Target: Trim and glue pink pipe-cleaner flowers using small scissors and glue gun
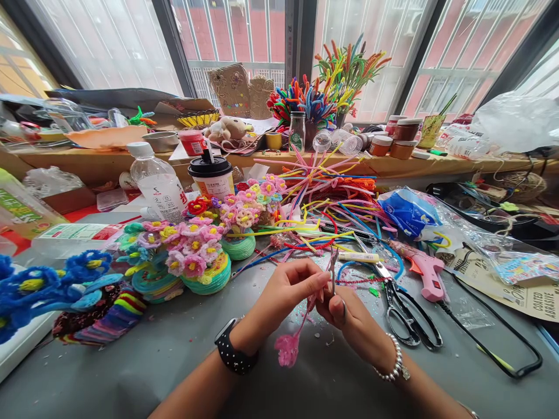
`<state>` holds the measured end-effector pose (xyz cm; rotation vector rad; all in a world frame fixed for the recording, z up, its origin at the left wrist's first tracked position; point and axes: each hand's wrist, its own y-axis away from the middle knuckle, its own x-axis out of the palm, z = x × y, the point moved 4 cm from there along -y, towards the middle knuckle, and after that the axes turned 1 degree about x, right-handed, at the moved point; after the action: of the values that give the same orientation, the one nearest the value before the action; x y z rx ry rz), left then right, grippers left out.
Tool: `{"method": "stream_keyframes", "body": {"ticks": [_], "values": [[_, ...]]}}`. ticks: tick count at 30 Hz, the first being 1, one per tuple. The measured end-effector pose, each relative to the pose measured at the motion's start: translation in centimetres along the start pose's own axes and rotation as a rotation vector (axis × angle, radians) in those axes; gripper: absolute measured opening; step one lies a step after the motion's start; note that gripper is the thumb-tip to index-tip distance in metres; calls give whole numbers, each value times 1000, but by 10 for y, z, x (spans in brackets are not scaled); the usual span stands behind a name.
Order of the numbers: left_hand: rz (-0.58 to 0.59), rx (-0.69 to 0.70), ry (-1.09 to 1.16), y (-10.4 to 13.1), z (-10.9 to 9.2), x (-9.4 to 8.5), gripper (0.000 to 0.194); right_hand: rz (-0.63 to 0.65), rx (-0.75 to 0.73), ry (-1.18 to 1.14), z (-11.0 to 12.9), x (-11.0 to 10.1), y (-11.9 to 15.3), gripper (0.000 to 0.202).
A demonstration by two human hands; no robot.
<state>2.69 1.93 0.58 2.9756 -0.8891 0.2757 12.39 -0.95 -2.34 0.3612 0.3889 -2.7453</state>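
My left hand [301,282] is closed, its thumb and fingers pinching the stem of a pink pipe-cleaner flower [287,350]. The fuzzy bloom hangs down below my hands, over the grey tabletop. Touching the left fingertips, my right hand [349,317] is closed around a slim metal tool [334,272] with two narrow tips pointing up. Its handles are hidden in my palm, so whether it is scissors or pliers I cannot tell. Large black-handled scissors [408,314] lie to the right of my right hand.
Potted pipe-cleaner flowers [198,247] stand at the left, beside a tipped rainbow pot [102,311]. A heap of loose pipe cleaners [332,198] lies behind my hands. To the right are a pink glue gun [430,276] and its black cord [489,343]. A lidded cup [212,177] stands behind the flowers.
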Motion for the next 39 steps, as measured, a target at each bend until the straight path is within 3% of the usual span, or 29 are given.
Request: {"method": "stream_keyframes", "body": {"ticks": [27, 39], "values": [[25, 8, -24, 1, -1, 1, 21, -46, -54, 183, 14, -5, -1, 61], [18, -25, -21, 1, 1, 0, 23, -95, -48, 260, 9, -7, -2, 63]]}}
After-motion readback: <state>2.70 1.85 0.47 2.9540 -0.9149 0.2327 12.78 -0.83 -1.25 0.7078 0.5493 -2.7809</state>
